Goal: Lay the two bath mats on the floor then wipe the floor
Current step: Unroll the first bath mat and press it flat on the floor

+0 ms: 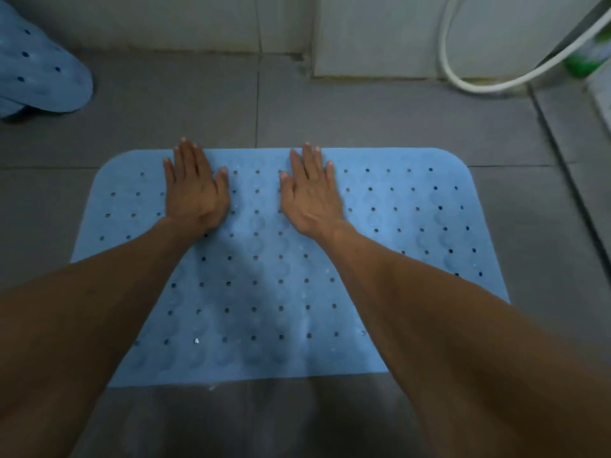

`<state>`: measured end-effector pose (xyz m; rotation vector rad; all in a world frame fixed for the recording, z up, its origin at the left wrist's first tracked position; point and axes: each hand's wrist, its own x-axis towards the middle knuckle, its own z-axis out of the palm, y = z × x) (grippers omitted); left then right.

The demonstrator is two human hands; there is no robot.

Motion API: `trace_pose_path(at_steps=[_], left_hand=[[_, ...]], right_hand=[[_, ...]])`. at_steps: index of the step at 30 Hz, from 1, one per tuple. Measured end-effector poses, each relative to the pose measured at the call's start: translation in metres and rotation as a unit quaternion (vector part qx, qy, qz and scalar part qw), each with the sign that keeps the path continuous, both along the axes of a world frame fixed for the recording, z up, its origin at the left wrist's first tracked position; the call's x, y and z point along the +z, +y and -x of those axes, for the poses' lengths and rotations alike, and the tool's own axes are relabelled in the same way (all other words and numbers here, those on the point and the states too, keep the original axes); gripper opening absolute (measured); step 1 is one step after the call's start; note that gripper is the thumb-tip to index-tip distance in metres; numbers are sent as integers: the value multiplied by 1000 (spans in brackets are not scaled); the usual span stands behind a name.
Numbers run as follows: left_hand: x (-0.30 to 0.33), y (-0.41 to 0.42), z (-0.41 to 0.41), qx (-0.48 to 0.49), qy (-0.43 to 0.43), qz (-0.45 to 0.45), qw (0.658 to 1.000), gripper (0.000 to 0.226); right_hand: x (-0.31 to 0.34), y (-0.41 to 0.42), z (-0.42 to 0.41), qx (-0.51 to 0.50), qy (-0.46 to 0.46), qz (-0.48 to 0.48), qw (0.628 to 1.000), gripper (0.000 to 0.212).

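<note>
A light blue bath mat [264,276] with rows of small holes lies flat on the grey tiled floor [165,120] in the middle of the view. My left hand [195,190] rests palm down on the mat's far edge, fingers spread and holding nothing. My right hand [310,193] lies flat the same way a little to the right, also near the far edge. A second blue mat [36,71] of the same kind sits bunched up at the far left, partly out of view.
A tiled wall [198,21] runs along the far side. A white hose [479,81] loops down at the far right, beside a green bottle [585,57]. A raised threshold strip [568,150] crosses the floor on the right.
</note>
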<state>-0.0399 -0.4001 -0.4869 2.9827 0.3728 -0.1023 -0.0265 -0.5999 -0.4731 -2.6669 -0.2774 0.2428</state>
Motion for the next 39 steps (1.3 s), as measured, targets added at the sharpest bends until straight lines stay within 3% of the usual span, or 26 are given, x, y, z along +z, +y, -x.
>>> trace_pose_path(at_steps=[4, 7, 10, 16, 27, 39], left_hand=[[7, -107, -7, -31, -30, 28, 999, 68], [4, -186, -19, -73, -40, 64, 994, 70], [-7, -228, -23, -107, -48, 44, 992, 71], [-13, -230, -24, -94, -41, 44, 994, 73], [0, -235, -29, -99, -28, 31, 994, 73], [-5, -233, -35, -108, 26, 19, 994, 73]], right_hand=[[-7, -103, 1, -4, -50, 82, 995, 60], [-9, -162, -11, -44, -92, 98, 990, 60], [-14, -190, -18, -38, -91, 102, 990, 62], [-19, -194, -25, -52, -73, 92, 992, 60], [-10, -191, -36, -73, -175, 79, 979, 49], [-15, -192, -43, -63, -130, 85, 986, 49]])
